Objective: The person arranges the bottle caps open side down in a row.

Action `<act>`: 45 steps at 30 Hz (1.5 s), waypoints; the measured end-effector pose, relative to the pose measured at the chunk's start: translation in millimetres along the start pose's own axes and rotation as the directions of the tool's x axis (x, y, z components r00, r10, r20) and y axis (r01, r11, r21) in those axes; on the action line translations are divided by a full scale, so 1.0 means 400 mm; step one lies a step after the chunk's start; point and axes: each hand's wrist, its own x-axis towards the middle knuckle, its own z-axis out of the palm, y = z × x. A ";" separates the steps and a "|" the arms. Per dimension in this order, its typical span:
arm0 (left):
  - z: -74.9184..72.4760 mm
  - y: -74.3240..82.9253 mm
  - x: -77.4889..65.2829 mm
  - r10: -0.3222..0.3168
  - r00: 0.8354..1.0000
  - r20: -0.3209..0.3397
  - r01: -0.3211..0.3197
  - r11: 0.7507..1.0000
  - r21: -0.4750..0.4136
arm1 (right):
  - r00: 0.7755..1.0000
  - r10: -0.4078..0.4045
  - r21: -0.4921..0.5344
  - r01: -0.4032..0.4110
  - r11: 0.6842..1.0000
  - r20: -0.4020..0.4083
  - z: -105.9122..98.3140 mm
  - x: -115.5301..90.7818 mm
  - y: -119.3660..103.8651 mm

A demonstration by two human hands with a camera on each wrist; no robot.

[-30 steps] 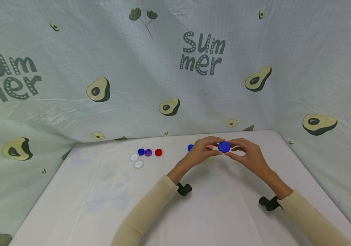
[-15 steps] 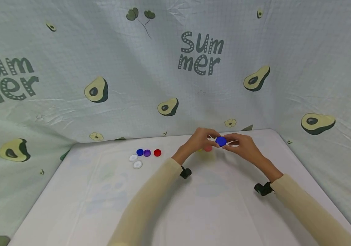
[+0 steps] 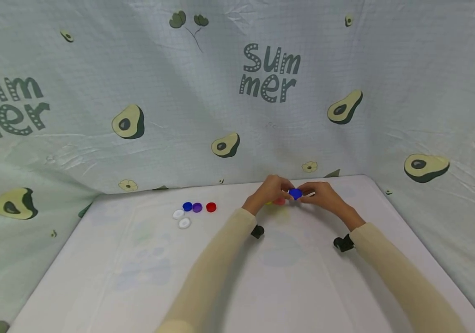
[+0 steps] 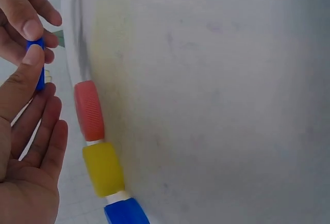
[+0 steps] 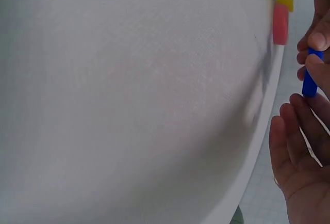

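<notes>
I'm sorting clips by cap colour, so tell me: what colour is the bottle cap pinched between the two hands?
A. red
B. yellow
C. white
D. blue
D: the cap pinched between the left hand and the right hand is blue, and the left wrist view shows its blue edge between fingertips.

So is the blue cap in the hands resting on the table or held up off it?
Held up off it. The blue cap is pinched between the left hand and right hand, clear of the table.
</notes>
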 end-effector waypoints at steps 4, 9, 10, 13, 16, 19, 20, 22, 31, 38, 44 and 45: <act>0.003 -0.011 0.001 -0.012 1.000 0.013 0.011 1.000 0.024 | 0.999 0.047 -0.037 -0.046 0.998 0.025 0.013 0.020 0.000; 0.009 -0.019 0.004 -0.041 0.998 0.044 0.038 0.997 0.064 | 0.994 0.091 -0.062 -0.088 0.994 0.054 0.025 0.039 -0.006; 0.011 -0.020 0.004 -0.049 0.997 0.052 0.046 0.997 0.069 | 0.993 0.098 -0.062 -0.094 0.994 0.064 0.027 0.041 -0.007; 0.013 -0.021 0.004 -0.066 0.996 0.065 0.061 0.995 0.074 | 0.989 0.111 -0.060 -0.105 0.993 0.095 0.029 0.044 -0.007; 0.014 -0.015 0.005 -0.064 0.996 0.061 0.060 0.995 0.076 | 0.988 0.118 -0.061 -0.112 0.992 0.099 0.026 0.044 -0.004; 0.019 -0.007 0.007 -0.061 0.996 0.061 0.055 0.994 0.090 | 0.990 0.106 -0.064 -0.101 0.993 0.093 0.019 0.040 0.001; 0.021 -0.005 0.009 -0.059 0.996 0.064 0.052 0.993 0.107 | 0.990 0.105 -0.064 -0.099 0.993 0.093 0.017 0.039 0.002; 0.026 -0.003 0.011 -0.064 0.996 0.068 0.054 0.989 0.134 | 0.990 0.095 -0.069 -0.088 0.994 0.102 0.017 0.039 0.003; 0.048 -0.001 0.022 -0.173 0.985 0.004 0.172 0.982 0.073 | 0.981 0.137 -0.069 -0.129 0.989 0.134 0.017 0.054 0.007; 0.028 -0.015 0.009 -0.119 0.989 0.088 0.106 0.984 0.144 | 0.968 0.200 -0.111 -0.184 0.977 0.152 0.023 0.060 -0.011; -0.038 -0.045 -0.062 -0.077 0.992 0.102 0.064 0.990 0.127 | 0.952 0.283 -0.303 -0.237 0.923 0.119 0.038 0.052 -0.061; -0.051 -0.050 -0.080 -0.066 0.994 0.091 0.054 0.990 0.130 | 0.956 0.279 -0.333 -0.234 0.913 0.093 0.040 0.045 -0.074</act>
